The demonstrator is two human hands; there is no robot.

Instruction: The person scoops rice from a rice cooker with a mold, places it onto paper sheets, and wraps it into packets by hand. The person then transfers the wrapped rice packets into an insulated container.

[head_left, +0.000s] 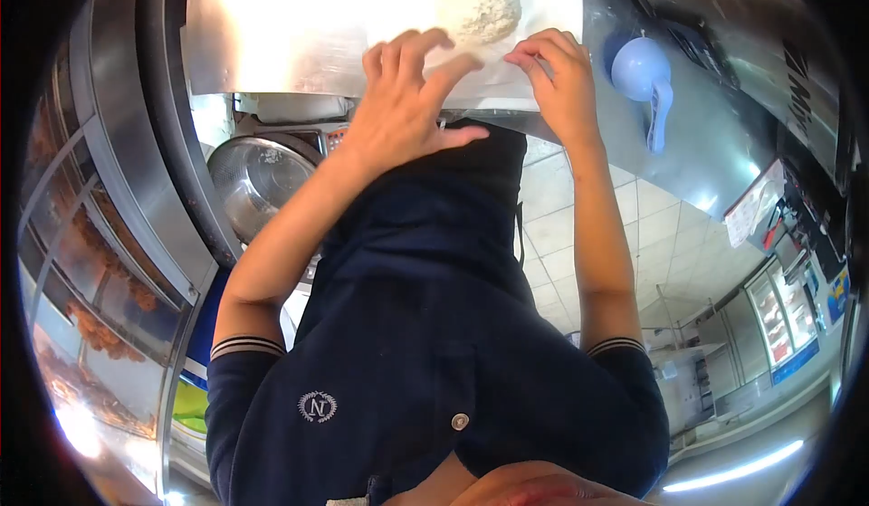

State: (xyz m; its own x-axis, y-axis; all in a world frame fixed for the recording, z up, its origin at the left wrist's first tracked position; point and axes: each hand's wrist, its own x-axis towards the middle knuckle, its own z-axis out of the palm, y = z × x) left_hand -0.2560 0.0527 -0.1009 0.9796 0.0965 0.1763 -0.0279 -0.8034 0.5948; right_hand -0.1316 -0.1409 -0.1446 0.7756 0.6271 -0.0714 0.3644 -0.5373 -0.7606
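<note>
A rounded lump of pale dough (pixel 478 6) rests on the white work surface (pixel 317 53), near its far edge. Below and left of the dough, my left hand (pixel 405 99) hovers with its fingers spread and curved, holding nothing. My right hand (pixel 559 81) is just below and right of the dough, thumb and index finger drawn together in a pinch. Whatever may be between those fingertips is too small to make out. Neither hand touches the dough.
A steel bowl (pixel 258 180) stands low on the left, beside a device with buttons. On the steel counter (pixel 697 135) at the right lies a light blue scoop (pixel 642 70) with a handle. Glass-fronted shelves (pixel 100 262) line the far left.
</note>
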